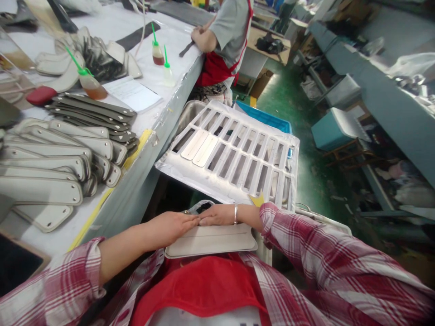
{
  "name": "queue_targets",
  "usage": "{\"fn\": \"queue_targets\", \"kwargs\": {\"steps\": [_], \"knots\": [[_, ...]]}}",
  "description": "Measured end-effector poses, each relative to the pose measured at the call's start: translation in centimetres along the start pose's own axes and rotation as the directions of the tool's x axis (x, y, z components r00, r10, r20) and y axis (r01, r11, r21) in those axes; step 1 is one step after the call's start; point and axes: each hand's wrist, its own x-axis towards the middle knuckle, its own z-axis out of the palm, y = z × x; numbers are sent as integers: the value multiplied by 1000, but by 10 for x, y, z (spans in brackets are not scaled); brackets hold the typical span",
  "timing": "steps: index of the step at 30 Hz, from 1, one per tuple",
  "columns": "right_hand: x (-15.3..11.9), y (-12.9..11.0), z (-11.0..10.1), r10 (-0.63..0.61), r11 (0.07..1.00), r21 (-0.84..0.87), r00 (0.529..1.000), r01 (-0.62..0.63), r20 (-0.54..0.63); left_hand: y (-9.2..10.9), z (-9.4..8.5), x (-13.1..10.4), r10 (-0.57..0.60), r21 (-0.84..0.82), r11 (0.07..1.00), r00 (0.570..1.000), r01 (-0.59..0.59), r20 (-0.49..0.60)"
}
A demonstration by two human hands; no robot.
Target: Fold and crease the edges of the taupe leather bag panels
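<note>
Close to my body lies a cream, round-cornered panel [212, 242] with a line running along it. My left hand [173, 226] rests at its upper left edge, with the fingers stretched out. From the other side my right hand [217, 214], below a silver bangle, reaches over the panel's top edge with its fingers laid flat. The fingertips of both hands meet. Beyond them is a white slotted rack [234, 182], and two cream pieces [199, 148] lie side by side on its left part. A yellow piece [257, 199] sits at the rack's near edge.
On the table [136, 199] at the left are stacked light strips [44, 165], dark strips [91, 111], a glue bottle [91, 86] and paper [133, 94]. Another person [226, 45] sits behind the rack. A blue crate [268, 118] stands beyond it; a bench [380, 90] runs along the right.
</note>
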Motion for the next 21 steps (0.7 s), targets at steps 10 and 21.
{"fn": "queue_targets", "kwargs": {"steps": [10,21], "knots": [[36,-12,6,-8,994,-109,1000,6,-23,17,-1,-33,-160,142,976,985,167,-60],[-84,-9,31,67,952,-225,861,-206,-505,71,-4,3,-222,131,956,942,261,-250]]}}
